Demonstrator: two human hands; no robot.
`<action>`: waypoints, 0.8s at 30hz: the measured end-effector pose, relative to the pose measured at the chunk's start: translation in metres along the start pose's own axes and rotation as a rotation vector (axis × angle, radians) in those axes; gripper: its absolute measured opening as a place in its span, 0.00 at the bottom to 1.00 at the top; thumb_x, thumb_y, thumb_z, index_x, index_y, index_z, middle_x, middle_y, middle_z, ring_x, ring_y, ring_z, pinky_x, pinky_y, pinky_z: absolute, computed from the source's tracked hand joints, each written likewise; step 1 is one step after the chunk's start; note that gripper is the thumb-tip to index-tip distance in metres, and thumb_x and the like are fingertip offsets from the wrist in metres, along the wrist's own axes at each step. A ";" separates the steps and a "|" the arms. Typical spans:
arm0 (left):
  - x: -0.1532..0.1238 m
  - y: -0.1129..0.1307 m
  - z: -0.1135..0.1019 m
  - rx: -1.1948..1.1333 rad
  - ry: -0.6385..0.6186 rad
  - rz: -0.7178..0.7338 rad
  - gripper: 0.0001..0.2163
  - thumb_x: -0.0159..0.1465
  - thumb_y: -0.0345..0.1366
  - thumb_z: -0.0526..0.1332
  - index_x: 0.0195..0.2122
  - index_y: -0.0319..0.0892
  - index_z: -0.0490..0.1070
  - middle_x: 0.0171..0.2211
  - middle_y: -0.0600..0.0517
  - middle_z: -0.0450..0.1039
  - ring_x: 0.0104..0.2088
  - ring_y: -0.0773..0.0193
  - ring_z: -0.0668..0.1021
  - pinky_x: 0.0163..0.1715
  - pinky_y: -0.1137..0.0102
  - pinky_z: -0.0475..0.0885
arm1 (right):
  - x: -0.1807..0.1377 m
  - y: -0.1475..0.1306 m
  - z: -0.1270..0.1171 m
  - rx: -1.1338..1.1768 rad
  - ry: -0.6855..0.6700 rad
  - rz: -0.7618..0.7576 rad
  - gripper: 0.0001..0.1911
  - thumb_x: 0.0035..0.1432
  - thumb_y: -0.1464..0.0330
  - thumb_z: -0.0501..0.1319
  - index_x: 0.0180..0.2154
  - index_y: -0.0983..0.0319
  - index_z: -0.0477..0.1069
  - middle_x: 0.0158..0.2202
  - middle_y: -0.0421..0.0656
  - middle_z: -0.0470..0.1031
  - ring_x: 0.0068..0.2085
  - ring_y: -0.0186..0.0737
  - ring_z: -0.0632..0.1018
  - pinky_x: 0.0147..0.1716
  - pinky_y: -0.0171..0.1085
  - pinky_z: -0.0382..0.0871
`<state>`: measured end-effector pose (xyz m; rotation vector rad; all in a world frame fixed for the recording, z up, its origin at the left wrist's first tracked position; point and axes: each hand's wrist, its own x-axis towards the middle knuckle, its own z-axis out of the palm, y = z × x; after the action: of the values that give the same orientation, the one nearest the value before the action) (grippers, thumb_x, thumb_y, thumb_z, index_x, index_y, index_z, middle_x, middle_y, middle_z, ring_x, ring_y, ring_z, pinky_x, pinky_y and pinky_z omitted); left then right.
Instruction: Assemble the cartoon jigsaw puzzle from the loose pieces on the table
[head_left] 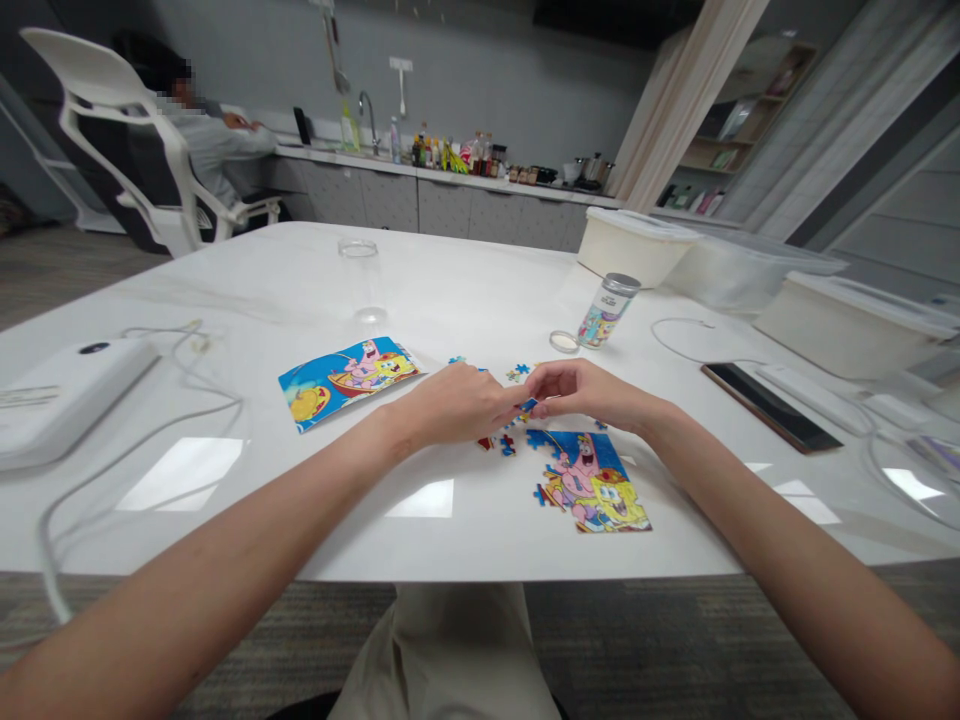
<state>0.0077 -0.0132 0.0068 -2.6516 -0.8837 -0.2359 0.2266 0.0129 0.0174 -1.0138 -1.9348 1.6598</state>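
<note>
My left hand point(465, 400) and my right hand point(581, 392) meet above the loose jigsaw pieces. A small blue puzzle piece point(529, 405) shows between their fingertips, with the fingers of both hands closed at it. Just below my right hand lies a partly joined jigsaw puzzle point(592, 482) with a pink starfish and a yellow sponge character. Several loose puzzle pieces point(508, 444) lie around and under the hands, some of them hidden. To the left of my left hand is a reference picture card point(349, 375) with the same cartoon scene, slightly curled.
A printed canister point(606, 312) stands behind my right hand, beside a round lid point(564, 342). Further back are a clear jar point(360, 285) and white storage boxes point(637, 245). A phone point(769, 405) lies right; a white device point(75, 390) with cables sits left. A person point(210, 150) sits beyond.
</note>
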 end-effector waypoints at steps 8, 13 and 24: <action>0.000 0.000 0.000 -0.030 0.007 0.008 0.13 0.70 0.40 0.52 0.45 0.40 0.71 0.20 0.51 0.74 0.17 0.66 0.73 0.17 0.69 0.54 | 0.001 -0.001 0.000 0.012 -0.004 -0.015 0.09 0.49 0.69 0.70 0.35 0.61 0.76 0.33 0.40 0.79 0.34 0.34 0.77 0.40 0.38 0.72; 0.000 0.001 0.001 -0.053 0.017 0.026 0.16 0.71 0.44 0.49 0.40 0.40 0.72 0.19 0.51 0.74 0.17 0.66 0.73 0.18 0.69 0.54 | 0.001 0.001 -0.001 0.002 -0.013 -0.031 0.09 0.51 0.67 0.69 0.35 0.61 0.76 0.30 0.39 0.78 0.31 0.32 0.76 0.36 0.36 0.71; -0.001 0.003 0.001 -0.009 0.000 0.009 0.21 0.71 0.47 0.48 0.53 0.37 0.68 0.22 0.48 0.77 0.20 0.62 0.76 0.18 0.69 0.55 | 0.002 0.006 -0.006 -0.003 -0.027 -0.047 0.11 0.51 0.67 0.70 0.37 0.61 0.75 0.31 0.39 0.79 0.31 0.32 0.77 0.36 0.36 0.73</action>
<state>0.0085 -0.0160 0.0050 -2.6628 -0.8727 -0.2385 0.2309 0.0185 0.0121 -0.9446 -1.9640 1.6525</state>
